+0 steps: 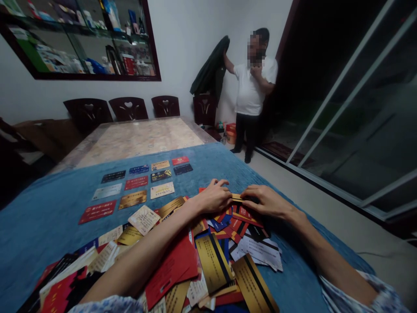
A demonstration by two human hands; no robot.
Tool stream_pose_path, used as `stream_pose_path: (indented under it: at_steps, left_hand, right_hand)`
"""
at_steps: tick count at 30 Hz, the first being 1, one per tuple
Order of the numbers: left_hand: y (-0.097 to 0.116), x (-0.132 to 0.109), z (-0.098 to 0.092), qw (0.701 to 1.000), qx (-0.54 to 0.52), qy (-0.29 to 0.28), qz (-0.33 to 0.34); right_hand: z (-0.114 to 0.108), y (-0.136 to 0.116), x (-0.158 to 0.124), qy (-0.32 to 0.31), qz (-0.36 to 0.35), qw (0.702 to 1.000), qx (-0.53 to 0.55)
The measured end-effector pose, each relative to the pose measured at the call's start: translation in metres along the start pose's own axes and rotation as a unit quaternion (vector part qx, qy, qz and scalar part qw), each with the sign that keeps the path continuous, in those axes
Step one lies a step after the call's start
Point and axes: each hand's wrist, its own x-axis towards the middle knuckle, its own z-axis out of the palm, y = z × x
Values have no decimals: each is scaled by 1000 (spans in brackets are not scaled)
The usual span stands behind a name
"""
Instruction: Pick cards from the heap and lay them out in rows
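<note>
Gold card (236, 197) between left hand (215, 196) and right hand (269, 202), over card pile (213, 263).
Right: thumb and fingertips pinch one end. Left: fingers bent, slightly parted, at the other end; cannot tell whether gripping.

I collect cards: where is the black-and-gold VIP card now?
The VIP card lies left of centre in the head view, on the blue cloth, between a red card and a dark-blue card.

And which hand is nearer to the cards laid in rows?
Left. The left hand is to the right of the cards laid in rows; the right hand is farther right.
</note>
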Motion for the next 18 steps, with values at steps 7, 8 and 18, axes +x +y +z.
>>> stream_pose_path:
  at_steps: [7, 8, 18]
  left_hand:
    - [-7, 3, 3, 995, -64, 50, -59]
    - [-8, 4, 3, 993, -71, 57, -71]
    - [-10, 7, 9, 980, -124, 104, -115]
  right_hand:
    - [0, 1, 0, 50, 22, 998, 13]
    - [1, 1, 0, 56, 23, 998, 11]
    - [15, 14, 4, 117, 7, 993, 18]
